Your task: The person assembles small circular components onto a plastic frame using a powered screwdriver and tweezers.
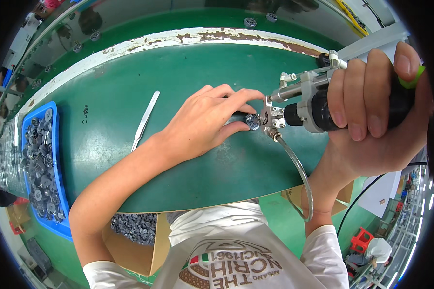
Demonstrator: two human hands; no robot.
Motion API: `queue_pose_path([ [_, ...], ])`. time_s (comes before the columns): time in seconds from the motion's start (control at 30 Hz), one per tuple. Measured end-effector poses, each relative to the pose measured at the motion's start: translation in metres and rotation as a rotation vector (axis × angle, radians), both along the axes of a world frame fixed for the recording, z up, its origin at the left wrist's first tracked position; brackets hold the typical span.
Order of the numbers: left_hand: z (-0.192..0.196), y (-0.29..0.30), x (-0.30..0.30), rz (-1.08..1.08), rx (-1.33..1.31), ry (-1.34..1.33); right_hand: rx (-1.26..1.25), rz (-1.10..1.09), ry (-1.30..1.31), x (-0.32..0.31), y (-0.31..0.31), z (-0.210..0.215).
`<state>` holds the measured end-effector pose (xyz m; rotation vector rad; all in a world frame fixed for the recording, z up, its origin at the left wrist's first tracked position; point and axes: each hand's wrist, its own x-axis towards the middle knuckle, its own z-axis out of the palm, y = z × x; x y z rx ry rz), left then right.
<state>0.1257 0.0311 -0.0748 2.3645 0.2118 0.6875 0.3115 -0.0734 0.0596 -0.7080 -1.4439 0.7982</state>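
My left hand (200,118) pinches a small round, shiny grey part (252,122) between thumb and fingers, above the green tabletop (212,178). My right hand (371,106) wraps round the black body of a powered screwdriver (321,111), which lies nearly level and points left. At the tool's front, a metal bracket block (274,117) meets the small part, with the left index fingertip close to its upper edge. A slim air cylinder (296,90) is clamped alongside the tool. From the block a clear hose (299,168) curves down. The screwdriver's bit tip is hidden by the block.
White tweezers (146,120) lie left of my left hand. A blue tray (59,168) of grey round parts stands at the far left. Below the table edge is a cardboard box (161,243) with many small grey pieces. Beyond the worn white ledge (154,42), several round parts sit on a green strip.
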Motion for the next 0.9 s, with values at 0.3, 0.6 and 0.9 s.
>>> queue_pose_path([
  [0.3,0.0,-0.001,0.002,-0.006,0.027,-0.004,0.044,0.036,-0.023,0.009,0.01,-0.008],
  [0.6,-0.001,-0.001,0.003,0.015,0.008,-0.035,-0.134,-0.268,-0.042,-0.027,0.011,0.009],
  [0.9,0.002,-0.001,0.0,0.035,0.005,0.007,-0.145,-0.312,-0.028,-0.032,0.013,0.008],
])
